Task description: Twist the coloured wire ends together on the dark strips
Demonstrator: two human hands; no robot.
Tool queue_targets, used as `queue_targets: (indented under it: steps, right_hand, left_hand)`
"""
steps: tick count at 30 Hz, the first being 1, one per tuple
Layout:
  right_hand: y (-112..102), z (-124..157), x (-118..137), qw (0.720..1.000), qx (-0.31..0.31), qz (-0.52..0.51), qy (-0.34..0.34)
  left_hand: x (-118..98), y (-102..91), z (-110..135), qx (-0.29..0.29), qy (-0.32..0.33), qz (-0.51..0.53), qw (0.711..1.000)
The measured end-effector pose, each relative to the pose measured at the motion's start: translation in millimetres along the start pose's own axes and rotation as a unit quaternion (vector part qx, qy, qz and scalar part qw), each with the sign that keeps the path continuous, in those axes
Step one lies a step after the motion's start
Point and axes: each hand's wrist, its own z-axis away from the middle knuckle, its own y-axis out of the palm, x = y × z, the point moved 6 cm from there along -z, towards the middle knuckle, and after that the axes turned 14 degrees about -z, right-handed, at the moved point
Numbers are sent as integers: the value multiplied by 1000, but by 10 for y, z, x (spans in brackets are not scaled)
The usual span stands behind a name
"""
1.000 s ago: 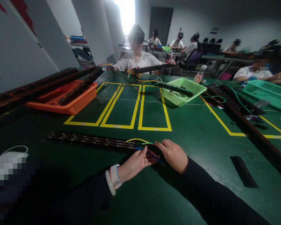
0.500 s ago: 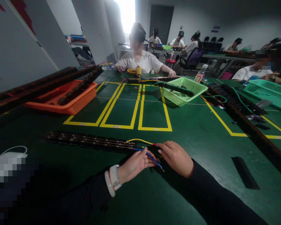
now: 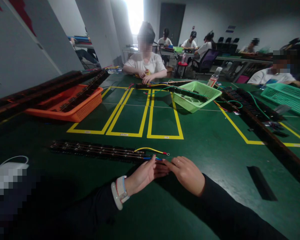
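1. The dark strip (image 3: 97, 152) lies on the green table (image 3: 140, 215) in front of me, wires coming out of its right end.
2. My left hand (image 3: 143, 176) is at that end of the strip, thumb and fingers narrowed on the blue wire (image 3: 147, 158).
3. My right hand (image 3: 187, 174) is farther right of the strip, fingertips drawn close where the blue wire runs out of sight; I cannot tell whether they truly grip it.
4. The yellow wire (image 3: 148, 148) leaves the strip's same end, free of both hands, its ring terminal (image 3: 167, 154) showing.
5. Beyond the strip sits the orange basket (image 3: 90, 104); well to its right lies a black piece (image 3: 261, 183).
6. I judge the step in hand to be working the blue wire at the strip's end.
7. The next move, I think, calls for a steady left pinch and a light right touch, without tugging the strip.
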Motion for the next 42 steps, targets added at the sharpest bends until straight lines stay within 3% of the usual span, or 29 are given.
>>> queue_targets:
  steps: [3,8,12,17,20,25,29,36,39,42]
  right_hand:
    - [62,-30,-116,998,1,-45,45]
    - [316,-46,-167,980,79,-156,92]
    - [239,-117,-179,977,121,-158,77]
    - [-29,-361,-397,982,36,-162,86]
    - [53,-540,-524,970,15,-228,83]
    - [390,-730,-569,931,108,-340,76]
    - [490,-747,-521,913,167,-367,69]
    - [411,-735,-378,955,132,-264,-12]
    - [374,-700,-292,983,115,-145,-17]
    - [328,-636,-105,994,82,-10,-70]
  left_hand:
    - [19,9,15,19,-6,-32,999]
    - [50,18,16,45,-2,-73,996]
    - [43,25,21,48,1,-76,996]
    - [32,29,34,41,-4,-86,995]
    - [26,25,37,39,-4,-91,995]
    - [26,26,39,46,1,-93,995]
    - [49,16,28,47,-1,-77,996]
    - [54,18,17,61,-11,-59,996]
    - [63,29,8,56,-27,-41,997]
    - [36,10,-8,25,1,20,999]
